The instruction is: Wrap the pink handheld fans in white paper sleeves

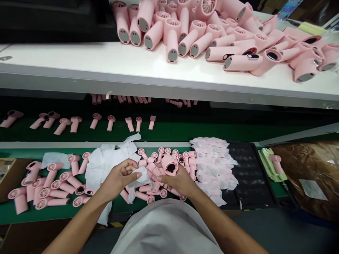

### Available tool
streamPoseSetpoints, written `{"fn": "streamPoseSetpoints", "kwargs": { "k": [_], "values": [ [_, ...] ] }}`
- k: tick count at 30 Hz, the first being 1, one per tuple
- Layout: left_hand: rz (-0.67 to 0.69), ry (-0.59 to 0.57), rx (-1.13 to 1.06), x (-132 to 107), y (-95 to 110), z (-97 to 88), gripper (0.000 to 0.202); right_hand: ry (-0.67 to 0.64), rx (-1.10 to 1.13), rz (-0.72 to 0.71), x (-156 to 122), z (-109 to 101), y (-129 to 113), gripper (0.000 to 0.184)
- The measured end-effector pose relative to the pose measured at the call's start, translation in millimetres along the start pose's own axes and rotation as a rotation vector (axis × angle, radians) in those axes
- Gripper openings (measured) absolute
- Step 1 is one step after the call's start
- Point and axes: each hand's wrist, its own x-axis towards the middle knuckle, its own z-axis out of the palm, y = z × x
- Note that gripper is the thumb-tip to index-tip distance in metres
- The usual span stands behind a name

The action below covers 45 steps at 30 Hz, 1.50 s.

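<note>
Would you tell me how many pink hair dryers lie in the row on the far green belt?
10 pink hair dryers, spaced along the far green belt, from the left edge to mid-belt; the second and third from left overlap, so one could hide another.

Bare left forearm (76, 222) and right forearm (222, 222) angling inward from the lower corners. Left hand (118, 178) cupped, fingers (129, 165) curled over, thumb forward. Right hand (177, 181) palm-down, fingers (160, 170) bent forward, just beside the left hand.
</note>
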Motion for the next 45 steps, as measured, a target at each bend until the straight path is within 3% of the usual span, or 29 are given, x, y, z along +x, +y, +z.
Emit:
{"fn": "streamPoseSetpoints", "kwargs": {
  "k": [3, 6, 7, 10, 11, 12, 15, 17, 21, 24, 27, 30, 34, 38, 41, 43, 45],
  "values": [
    [0.023, -0.021, -0.049, 1, 12, 15.3, 0.034, -0.067, -0.091, -0.01, -5, 8, -13, 0.021],
    [0.052, -0.018, -0.011, 2, 19, 23.2, 0.037, 0.006, -0.11, 0.012, -6, 12, -10, 0.016],
    [0.079, 0.077, 0.056, 0, 21, 25.6, 0.039, 0.037, -0.084, 0.022, -6, 11, -9, 0.015],
    [0.177, 0.505, 0.308, -14, 24, 39.5, 0.031, 0.099, 0.037, 0.007, -9, 6, -8, 0.014],
    [0.177, 0.54, 0.359, -20, 24, 47.3, 0.028, 0.114, 0.088, -0.009, -10, 6, -8, 0.014],
    [0.153, 0.488, 0.376, -25, 23, 56.3, 0.028, 0.132, 0.138, -0.024, -12, 6, -8, 0.015],
    [0.034, 0.13, 0.255, -31, 17, 85.0, 0.032, 0.206, 0.288, -0.016, -15, 13, -3, 0.02],
    [0.001, 0.047, 0.124, -27, 13, 98.3, 0.035, 0.242, 0.394, -0.004, -14, 19, 4, 0.023],
    [-0.036, 0.144, -0.02, -14, 9, 100.0, 0.038, 0.253, 0.511, 0.007, -11, 20, 16, 0.029],
    [-0.046, 0.17, -0.009, -10, 9, 88.1, 0.04, 0.265, 0.357, 0.055, -13, 7, 15, 0.041],
    [0.02, 0.16, 0.178, -10, 12, 74.8, 0.039, 0.262, 0.128, 0.086, -24, -10, 3, 0.045],
    [0.119, 0.129, 0.413, -12, 19, 65.1, 0.038, 0.126, 0.029, 0.03, -43, -24, -16, 0.04],
    [0.168, 0.076, 0.538, -16, 31, 61.1, 0.038, -0.106, -0.098, -0.083, -62, -30, -36, 0.036],
    [0.195, 0.045, 0.612, -18, 39, 63.1, 0.037, -0.054, -0.196, -0.001, -61, -27, -31, 0.071],
    [0.29, 0.044, 0.689, -19, 39, 62.8, 0.035, -0.119, -0.089, 0.091, -54, -25, -22, 0.099],
    [0.377, 0.039, 0.741, -20, 37, 60.5, 0.031, -0.207, 0.018, 0.106, -50, -23, -20, 0.094],
    [0.45, 0.012, 0.785, -23, 35, 57.4, 0.028, -0.277, 0.085, 0.107, -45, -23, -20, 0.072]
  ]
}}
